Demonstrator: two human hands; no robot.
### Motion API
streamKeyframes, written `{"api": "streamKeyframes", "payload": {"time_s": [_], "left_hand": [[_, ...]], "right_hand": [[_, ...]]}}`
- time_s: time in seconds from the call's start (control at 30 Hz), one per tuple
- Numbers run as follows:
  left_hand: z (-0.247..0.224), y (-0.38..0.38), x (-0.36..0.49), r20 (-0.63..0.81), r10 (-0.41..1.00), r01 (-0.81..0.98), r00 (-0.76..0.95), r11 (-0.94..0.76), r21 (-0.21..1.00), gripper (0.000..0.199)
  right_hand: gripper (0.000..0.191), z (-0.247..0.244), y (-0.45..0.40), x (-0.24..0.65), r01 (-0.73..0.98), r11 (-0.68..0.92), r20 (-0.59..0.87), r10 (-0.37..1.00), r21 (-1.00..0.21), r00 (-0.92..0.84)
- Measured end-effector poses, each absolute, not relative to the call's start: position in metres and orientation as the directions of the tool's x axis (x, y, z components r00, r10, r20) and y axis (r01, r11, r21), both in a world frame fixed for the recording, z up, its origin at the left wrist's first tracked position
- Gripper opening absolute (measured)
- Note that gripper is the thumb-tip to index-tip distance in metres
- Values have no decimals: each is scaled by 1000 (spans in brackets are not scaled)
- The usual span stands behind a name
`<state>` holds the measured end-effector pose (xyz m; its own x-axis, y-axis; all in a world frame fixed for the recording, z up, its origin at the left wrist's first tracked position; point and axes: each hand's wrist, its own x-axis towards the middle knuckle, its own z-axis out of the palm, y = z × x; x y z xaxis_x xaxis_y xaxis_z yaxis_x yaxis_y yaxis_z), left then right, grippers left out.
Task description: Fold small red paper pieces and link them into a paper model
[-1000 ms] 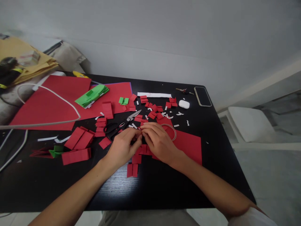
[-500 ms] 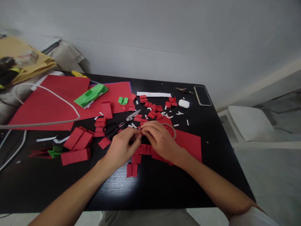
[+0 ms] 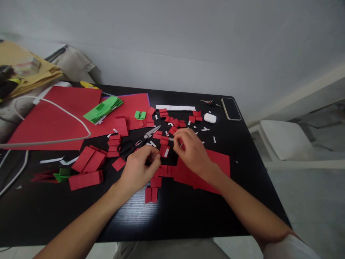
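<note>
My left hand [image 3: 142, 163] is closed, pinching the edge of a small red folded paper piece [image 3: 163, 151]. On that piece lies a short white strip [image 3: 166, 152] that looks like tape. My right hand [image 3: 190, 149] is raised just to the right, thumb and fingers pinched on a thin white paper strip [image 3: 171, 139]. Black-handled scissors [image 3: 140, 140] lie open beyond my left hand. Below the hands are more red folded pieces [image 3: 151, 194]. A red sheet [image 3: 215, 169] extends from beneath my right hand.
Green folded papers [image 3: 104, 109] rest on large red sheets [image 3: 54, 122] at the left, crossed by a white cable [image 3: 67, 112]. Bigger red folded pieces [image 3: 90, 158] sit nearer. A phone [image 3: 231, 109], white case [image 3: 210, 118], keys [image 3: 210, 103] and white scraps [image 3: 205, 129] lie right.
My right hand has moved away from my left, up and to the right, with a thin white strip in its fingers. The red piece in my left hand now shows.
</note>
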<state>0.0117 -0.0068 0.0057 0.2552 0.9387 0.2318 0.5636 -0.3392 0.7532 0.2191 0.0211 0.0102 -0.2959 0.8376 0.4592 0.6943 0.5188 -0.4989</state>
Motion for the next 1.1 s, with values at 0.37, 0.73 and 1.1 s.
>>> {"api": "streamKeyframes", "payload": {"time_s": [0.37,0.73,1.1], "left_hand": [[3,-4,9,62,987,449,149,-123,885,12],[5,-3,11,-100,950,305,294,6,952,22],[11,-1,11,-159,932,189,325,101,977,23]], "right_hand": [[8,19,25,226,535,190,102,976,-823,-190],[18,21,16,212,7,-125,-122,953,-992,-276],[10,21,8,206,120,29,5,981,-992,-195]]}}
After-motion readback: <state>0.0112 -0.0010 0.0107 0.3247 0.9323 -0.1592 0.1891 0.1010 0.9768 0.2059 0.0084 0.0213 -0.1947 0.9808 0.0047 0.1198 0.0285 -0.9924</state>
